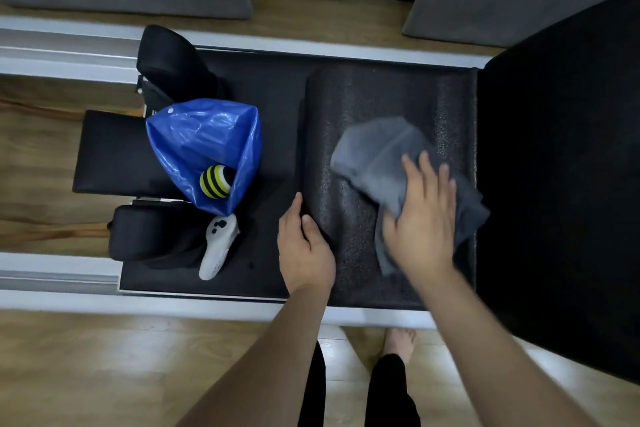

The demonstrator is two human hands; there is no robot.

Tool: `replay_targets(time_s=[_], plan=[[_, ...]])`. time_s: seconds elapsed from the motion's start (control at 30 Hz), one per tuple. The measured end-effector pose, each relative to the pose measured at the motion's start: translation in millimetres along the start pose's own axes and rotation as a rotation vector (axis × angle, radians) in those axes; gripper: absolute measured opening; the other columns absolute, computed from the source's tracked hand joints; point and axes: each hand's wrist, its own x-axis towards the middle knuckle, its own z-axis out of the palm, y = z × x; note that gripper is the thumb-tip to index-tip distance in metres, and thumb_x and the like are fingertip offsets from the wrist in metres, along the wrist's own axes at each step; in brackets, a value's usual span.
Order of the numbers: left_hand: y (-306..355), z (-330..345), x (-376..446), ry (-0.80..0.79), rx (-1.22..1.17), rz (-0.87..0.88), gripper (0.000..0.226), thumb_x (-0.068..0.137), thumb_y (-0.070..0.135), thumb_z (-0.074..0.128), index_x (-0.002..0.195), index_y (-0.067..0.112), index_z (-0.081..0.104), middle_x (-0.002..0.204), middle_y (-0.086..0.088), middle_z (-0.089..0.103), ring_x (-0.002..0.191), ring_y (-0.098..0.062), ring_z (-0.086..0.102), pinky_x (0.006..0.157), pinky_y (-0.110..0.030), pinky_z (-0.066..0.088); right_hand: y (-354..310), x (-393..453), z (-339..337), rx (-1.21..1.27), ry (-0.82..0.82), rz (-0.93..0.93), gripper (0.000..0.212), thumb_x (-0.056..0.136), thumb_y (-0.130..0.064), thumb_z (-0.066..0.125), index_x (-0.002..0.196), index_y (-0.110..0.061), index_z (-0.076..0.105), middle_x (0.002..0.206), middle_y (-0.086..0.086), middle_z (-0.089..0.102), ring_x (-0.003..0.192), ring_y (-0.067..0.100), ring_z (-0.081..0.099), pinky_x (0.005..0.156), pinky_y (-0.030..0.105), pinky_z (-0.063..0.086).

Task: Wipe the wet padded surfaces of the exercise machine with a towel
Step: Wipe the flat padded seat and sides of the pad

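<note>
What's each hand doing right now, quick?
Left hand: open, resting on the edge of the textured black pad, holding nothing.
Right hand: open, fingers flat, pressing the grey towel onto the pad.

Raised pad (388, 94): we see it on the machine's carriage (270, 114), toward the right.
Towel (377, 156): on the raised pad, under our right hand (420, 225).
Left hand (304, 246): on the raised pad's left edge, left of the towel.
Bag (204, 139): on the carriage, left of the raised pad, between the two shoulder rests (169, 62).
Ball (215, 181): inside the bag.
Controller (218, 246): just in front of the bag, beside the near shoulder rest.
Headrest (110, 152): left of the bag.
</note>
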Motion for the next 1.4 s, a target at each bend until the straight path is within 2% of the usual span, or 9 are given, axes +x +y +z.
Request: replay_targets(time_s=[0.17, 0.33, 0.57, 0.73, 0.87, 1.03, 1.17, 1.27, 1.4], plan=[[-1, 1, -1, 0.028, -0.002, 0.016, 0.041, 0.105, 0.023, 0.037, 0.144, 0.029, 0.047, 0.139, 0.012, 0.050, 0.128, -0.003, 0.044, 0.086, 0.009, 0.020, -16, 101, -11, 0.007, 0.062, 0.099, 0.067, 0.089, -0.022, 0.054, 0.151, -0.020, 0.029, 0.161, 0.012, 0.026, 0.147, 0.042, 0.015, 0.121, 0.052, 0.008], [-3, 2, -2, 0.029, -0.051, -0.001, 0.041, 0.105, 0.022, 0.037, 0.143, 0.029, 0.047, 0.137, 0.014, 0.050, 0.122, 0.003, 0.043, 0.089, 0.006, 0.022, -41, 67, -8, 0.049, 0.065, 0.087, 0.074, 0.084, -0.015, 0.059, 0.152, -0.023, 0.029, 0.163, 0.008, 0.022, 0.147, 0.042, 0.016, 0.120, 0.056, 0.012], [-11, 2, 5, -0.030, -0.172, -0.078, 0.032, 0.098, 0.041, 0.055, 0.128, 0.037, 0.061, 0.130, 0.006, 0.062, 0.121, -0.014, 0.058, 0.107, -0.037, 0.043, -20, -116, 16, 0.006, -0.089, -0.058, 0.098, 0.071, -0.010, 0.067, 0.155, -0.027, 0.020, 0.165, 0.004, 0.015, 0.150, 0.039, 0.009, 0.118, 0.058, 0.018], [-4, 2, 1, -0.019, -0.164, -0.061, 0.038, 0.102, 0.029, 0.048, 0.136, 0.044, 0.049, 0.133, 0.014, 0.055, 0.121, -0.002, 0.053, 0.104, -0.027, 0.040, -9, -101, 10, 0.021, -0.093, -0.038, 0.096, 0.067, -0.012, 0.076, 0.151, -0.024, 0.030, 0.162, 0.007, 0.024, 0.148, 0.040, 0.017, 0.118, 0.056, 0.021], [-6, 2, 1, 0.025, -0.010, 0.029, 0.040, 0.104, 0.023, 0.039, 0.142, 0.030, 0.048, 0.136, 0.014, 0.052, 0.121, 0.004, 0.044, 0.091, 0.003, 0.026, -17, -18, 1, 0.042, -0.015, 0.026, 0.075, 0.081, -0.018, 0.063, 0.149, -0.020, 0.032, 0.159, 0.010, 0.028, 0.146, 0.045, 0.020, 0.118, 0.058, 0.018], [-4, 2, 0, 0.025, -0.017, 0.014, 0.040, 0.105, 0.024, 0.037, 0.143, 0.030, 0.047, 0.131, 0.022, 0.049, 0.122, 0.006, 0.043, 0.089, 0.006, 0.023, -26, 94, -11, 0.044, 0.052, 0.127, 0.067, 0.090, -0.020, 0.055, 0.151, -0.021, 0.030, 0.161, 0.010, 0.025, 0.147, 0.042, 0.017, 0.120, 0.054, 0.011], [-4, 2, -1, 0.028, -0.039, 0.018, 0.040, 0.105, 0.024, 0.037, 0.143, 0.030, 0.047, 0.131, 0.020, 0.049, 0.120, 0.006, 0.043, 0.089, 0.006, 0.023, -37, 81, -9, 0.065, 0.055, 0.084, 0.072, 0.087, -0.013, 0.058, 0.152, -0.024, 0.029, 0.163, 0.008, 0.022, 0.147, 0.042, 0.015, 0.120, 0.055, 0.011], [-4, 3, 0, 0.032, -0.020, -0.003, 0.039, 0.104, 0.024, 0.039, 0.141, 0.030, 0.049, 0.131, 0.019, 0.050, 0.122, 0.003, 0.045, 0.092, -0.001, 0.027, -35, 13, -1, 0.048, 0.015, -0.054, 0.082, 0.078, -0.009, 0.060, 0.152, -0.026, 0.030, 0.163, 0.006, 0.020, 0.148, 0.043, 0.015, 0.119, 0.057, 0.015], [-11, 3, 4, -0.070, -0.163, -0.083, 0.040, 0.092, 0.040, 0.053, 0.132, 0.047, 0.053, 0.135, 0.013, 0.057, 0.124, -0.008, 0.055, 0.103, -0.031, 0.043, -24, -96, 11, 0.059, -0.089, -0.072, 0.098, 0.069, -0.002, 0.066, 0.154, -0.028, 0.025, 0.165, 0.002, 0.013, 0.151, 0.038, 0.006, 0.120, 0.056, 0.013]])
